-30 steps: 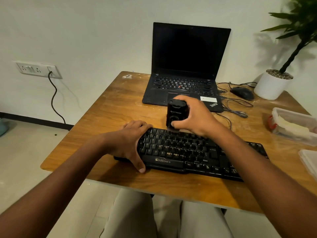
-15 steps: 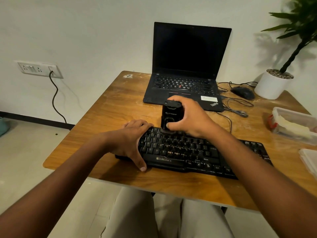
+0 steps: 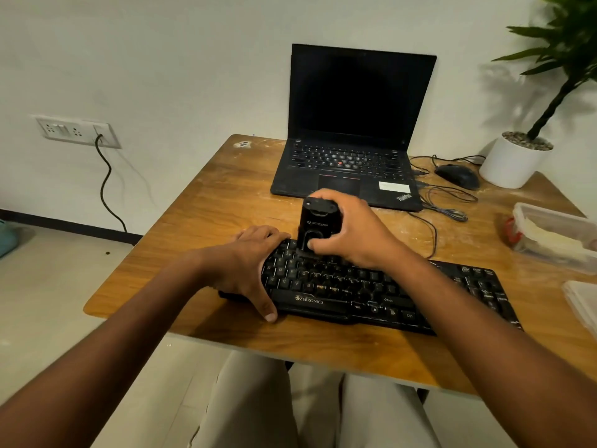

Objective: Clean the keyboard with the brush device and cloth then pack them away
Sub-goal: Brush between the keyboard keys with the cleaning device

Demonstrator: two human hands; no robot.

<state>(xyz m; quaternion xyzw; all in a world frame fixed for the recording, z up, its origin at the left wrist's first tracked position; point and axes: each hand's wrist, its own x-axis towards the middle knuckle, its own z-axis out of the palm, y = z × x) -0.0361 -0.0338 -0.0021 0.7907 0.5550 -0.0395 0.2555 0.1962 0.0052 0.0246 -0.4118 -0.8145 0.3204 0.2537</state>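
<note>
A black keyboard (image 3: 371,292) lies across the near part of the wooden table (image 3: 200,227). My right hand (image 3: 352,234) grips a black brush device (image 3: 315,226) held upright, with its lower end down on the keys at the keyboard's upper left. My left hand (image 3: 250,266) grips the keyboard's left end, fingers over the back edge and thumb along the front edge. No cloth can be made out as such.
An open black laptop (image 3: 349,156) stands at the back of the table. To its right are a black mouse (image 3: 457,176), loose cables (image 3: 449,205) and a white plant pot (image 3: 512,161). A clear plastic container (image 3: 555,236) and its lid (image 3: 584,305) lie at the right edge.
My right hand has slid the brush device leftward along the top rows of keys. My left hand has stayed on the keyboard's left end.
</note>
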